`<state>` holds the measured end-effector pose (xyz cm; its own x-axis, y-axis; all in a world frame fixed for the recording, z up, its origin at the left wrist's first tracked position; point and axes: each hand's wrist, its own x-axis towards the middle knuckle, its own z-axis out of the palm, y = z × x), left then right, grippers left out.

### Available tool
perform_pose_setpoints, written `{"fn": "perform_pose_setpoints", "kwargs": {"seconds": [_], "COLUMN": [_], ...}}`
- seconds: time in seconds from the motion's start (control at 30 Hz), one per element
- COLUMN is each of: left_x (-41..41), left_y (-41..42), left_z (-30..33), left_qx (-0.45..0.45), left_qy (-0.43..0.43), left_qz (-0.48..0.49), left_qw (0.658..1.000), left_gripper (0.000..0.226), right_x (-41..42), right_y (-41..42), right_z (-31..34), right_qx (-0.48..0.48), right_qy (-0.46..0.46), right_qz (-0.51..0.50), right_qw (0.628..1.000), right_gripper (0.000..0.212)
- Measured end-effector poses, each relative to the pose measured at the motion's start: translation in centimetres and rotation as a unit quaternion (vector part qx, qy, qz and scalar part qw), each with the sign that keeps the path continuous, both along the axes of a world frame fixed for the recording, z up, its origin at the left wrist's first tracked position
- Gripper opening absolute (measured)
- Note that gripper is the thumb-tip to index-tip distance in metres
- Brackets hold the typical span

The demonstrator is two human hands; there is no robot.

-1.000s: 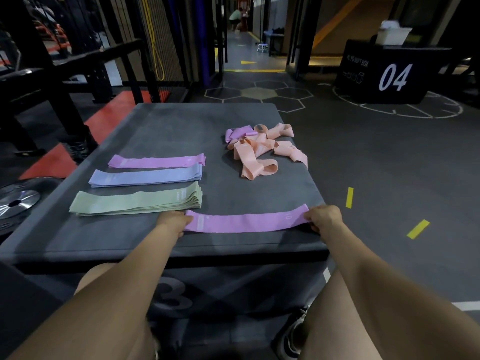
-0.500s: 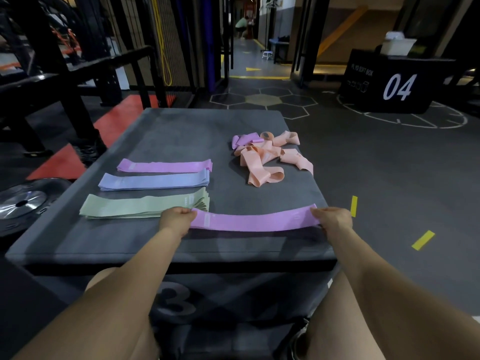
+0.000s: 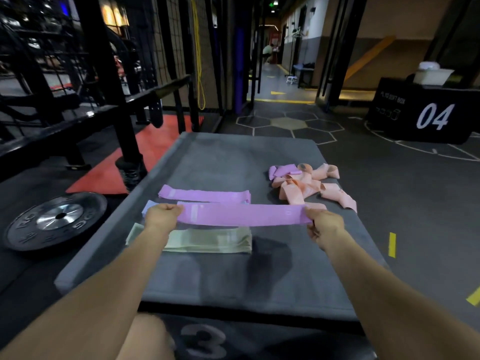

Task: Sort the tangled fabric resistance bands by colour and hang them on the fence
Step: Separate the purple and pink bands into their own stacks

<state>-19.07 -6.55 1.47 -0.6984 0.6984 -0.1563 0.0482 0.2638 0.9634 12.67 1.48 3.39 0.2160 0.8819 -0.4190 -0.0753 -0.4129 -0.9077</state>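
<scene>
1. The room is a dim gym with a dark rubber floor (image 3: 405, 203) marked with hexagon outlines and yellow dashes; a corridor runs away at the top centre.
2. A black steel rack (image 3: 111, 100) and mesh fence (image 3: 205, 48) fill the upper left, above a red floor patch (image 3: 155, 152).
3. A grey padded plyo box (image 3: 233, 157) occupies the centre, its front face bearing a "3"; a second black box (image 3: 426, 110) marked "04" stands well apart at the upper right.
4. A weight plate (image 3: 55, 219) lies flat on the floor just beside the grey box's left edge.
5. Compared with a second ago, the held purple band (image 3: 244, 215) has been lifted off the near edge of the pad and carried forward; it now hangs above the pale blue band (image 3: 148, 207) and partly hides it.
6. The left hand (image 3: 162, 216) and right hand (image 3: 324, 227) have moved up and away from the body with it.
7. Each hand pinches one end of the held band, fingers curled round the fabric, pulling it into a straight, flat strip.
8. On the pad beneath lie a flat purple pile (image 3: 205, 196) farthest, the blue band, then a thick green stack (image 3: 207, 240) nearest.
9. A tangled heap (image 3: 306, 185) of peach bands, with one purple piece on its far left, sits at the pad's right side.
</scene>
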Motion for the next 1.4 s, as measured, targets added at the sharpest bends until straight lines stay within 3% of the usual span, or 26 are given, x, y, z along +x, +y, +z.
{"fn": "perform_pose_setpoints", "kwargs": {"seconds": [0.33,0.57,0.67,0.73,0.9,1.0,1.23,1.4], "left_x": [-8.8,-12.7,-13.4,-13.8,-13.9,-13.9,-14.2,-14.3], "left_y": [6.6,11.8,13.1,13.9,14.9,15.1,15.1,14.7], "left_z": [0.5,-0.8,-1.3,-1.7,-3.0,-3.6,-3.8,-4.3], "left_qx": [-0.032,-0.067,-0.088,-0.106,-0.124,-0.129,-0.143,-0.152], "left_qy": [0.061,0.130,0.154,0.163,0.158,0.162,0.167,0.180], "left_qz": [0.040,0.059,0.052,0.052,0.036,0.023,0.037,0.020], "left_qw": [0.997,0.988,0.983,0.980,0.979,0.978,0.975,0.972], "left_gripper": [0.008,0.021,0.012,0.025,0.011,0.025,0.034,0.011], "right_x": [-9.3,-12.2,-13.7,-14.5,-14.7,-14.6,-15.3,-15.6], "right_y": [7.0,12.9,14.5,15.3,15.9,15.5,14.8,14.5], "right_z": [-0.6,-3.2,-4.1,-4.6,-6.2,-6.8,-6.9,-7.4], "right_qx": [-0.019,0.029,0.042,0.035,0.031,0.038,0.080,0.069], "right_qy": [0.031,-0.157,-0.208,-0.234,-0.236,-0.241,-0.262,-0.308], "right_qz": [0.044,0.147,0.152,0.138,0.119,0.112,0.127,0.141], "right_qw": [0.998,0.976,0.965,0.962,0.964,0.963,0.954,0.938], "right_gripper": [0.024,0.024,0.026,0.027,0.020,0.019,0.025,0.024]}}
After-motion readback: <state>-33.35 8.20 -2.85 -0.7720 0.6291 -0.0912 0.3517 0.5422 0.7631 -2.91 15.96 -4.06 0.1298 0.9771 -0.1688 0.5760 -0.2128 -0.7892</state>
